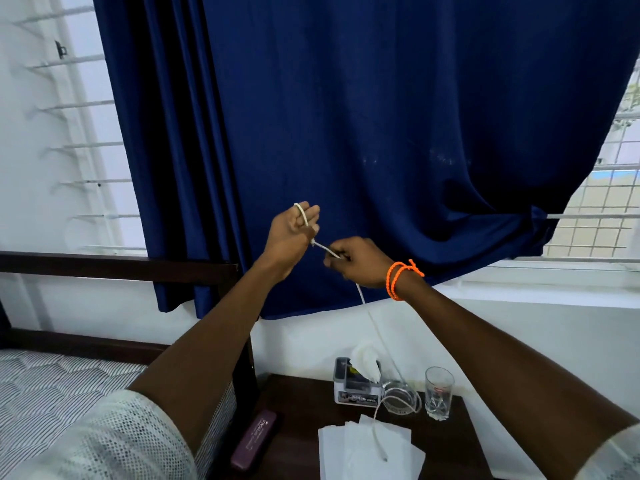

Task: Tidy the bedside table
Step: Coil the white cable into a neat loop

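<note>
A white cable (375,332) hangs from my raised hands down to the dark wooden bedside table (460,448). My left hand (291,233) is held up before the blue curtain, with a loop of the cable wound round its fingers. My right hand (360,261), an orange cord on its wrist, pinches the cable just right of the left hand. The cable's lower part coils over a glass ashtray (398,398), and its free end lies on white papers (367,452).
On the table stand a tissue box (353,384), a drinking glass (438,393) and a maroon spectacle case (253,439) near the left edge. A striped mattress (52,386) in a dark bed frame lies left. The blue curtain (346,133) covers a barred window.
</note>
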